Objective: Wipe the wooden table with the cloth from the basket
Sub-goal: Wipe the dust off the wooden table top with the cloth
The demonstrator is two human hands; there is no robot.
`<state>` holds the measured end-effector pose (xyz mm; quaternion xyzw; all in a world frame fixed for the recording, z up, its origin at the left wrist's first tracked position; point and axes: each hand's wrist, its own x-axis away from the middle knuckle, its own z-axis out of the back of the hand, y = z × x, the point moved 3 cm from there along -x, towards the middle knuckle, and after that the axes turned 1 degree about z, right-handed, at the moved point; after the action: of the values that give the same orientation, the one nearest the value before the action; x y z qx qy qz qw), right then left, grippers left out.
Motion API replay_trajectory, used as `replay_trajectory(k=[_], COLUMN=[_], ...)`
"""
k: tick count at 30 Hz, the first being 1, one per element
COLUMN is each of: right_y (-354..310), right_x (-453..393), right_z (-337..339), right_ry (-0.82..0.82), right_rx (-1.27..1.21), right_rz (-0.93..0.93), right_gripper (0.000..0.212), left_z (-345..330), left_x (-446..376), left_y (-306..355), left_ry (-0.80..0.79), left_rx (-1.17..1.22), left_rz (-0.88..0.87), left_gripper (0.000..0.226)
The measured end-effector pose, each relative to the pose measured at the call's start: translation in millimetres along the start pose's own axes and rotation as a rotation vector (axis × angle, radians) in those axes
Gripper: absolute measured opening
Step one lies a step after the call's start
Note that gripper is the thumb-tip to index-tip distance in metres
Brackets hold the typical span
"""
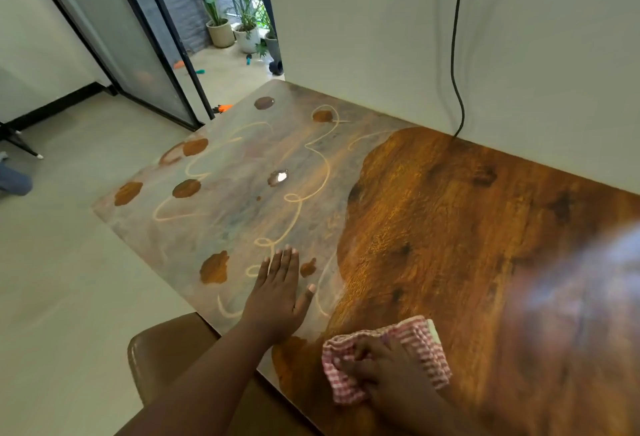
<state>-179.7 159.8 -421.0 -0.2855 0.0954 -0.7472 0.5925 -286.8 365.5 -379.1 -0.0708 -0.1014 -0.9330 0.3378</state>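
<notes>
The wooden table [450, 214] fills the right and middle of the view. Its left half carries a dull grey film with curly streaks and brown patches, while its right half shines bare and brown. My left hand [278, 293] lies flat on the filmed part near the front edge, fingers straight and together. My right hand [388, 370] presses down on a bunched red-and-white checked cloth [426, 342] at the table's front, at the border of the grey film. The basket is out of view.
A brown chair seat [162, 352] stands at the table's front left corner. A white wall [450, 37] with a black cable [455, 54] runs behind the table. Glass partitions, potted plants [221, 20] and pale floor lie to the left. A blurred patch covers the lower right.
</notes>
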Motion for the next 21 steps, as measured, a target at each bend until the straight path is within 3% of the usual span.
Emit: replay_trajectory(k=[2,5,7,12,15,17,21], right_y=[9.6,7.8,-16.1,-107.3,-111.6,-104.3,-102.1], right_x=[0.7,-29.4,-53.6,-59.6,-32.9,-14.2,-6.6], right_z=[11.3,32.9,36.7,-19.9,-15.8,-8.0,-5.6], right_ry=[0.093,0.24,0.241,0.099,0.081,0.075,0.154], right_rx=[0.026,0.055,0.108,0.088,0.094,0.057,0.025], right_rz=[-0.05,-0.282,-0.389,-0.137,-0.074,-0.08,-0.265], right_gripper=[0.045,0.041,0.046,0.038,0.037,0.034,0.031], left_z=[2.5,4.5,6.8,12.3,14.5,15.1,15.9], left_x=[0.5,-0.6,-2.0,-2.2,1.5,5.4,10.5], left_y=[-15.0,-35.7,-46.0,-74.9,-92.6,-102.1,-102.1], left_ry=[-0.003,-0.036,-0.051,-0.065,-0.057,-0.076,-0.108], left_rx=[0.017,0.019,0.027,0.03,0.021,0.039,0.076], left_rz=[0.015,-0.02,-0.056,-0.216,-0.274,-0.286,-0.325], left_gripper=[0.074,0.072,0.071,0.071,0.072,0.073,0.073])
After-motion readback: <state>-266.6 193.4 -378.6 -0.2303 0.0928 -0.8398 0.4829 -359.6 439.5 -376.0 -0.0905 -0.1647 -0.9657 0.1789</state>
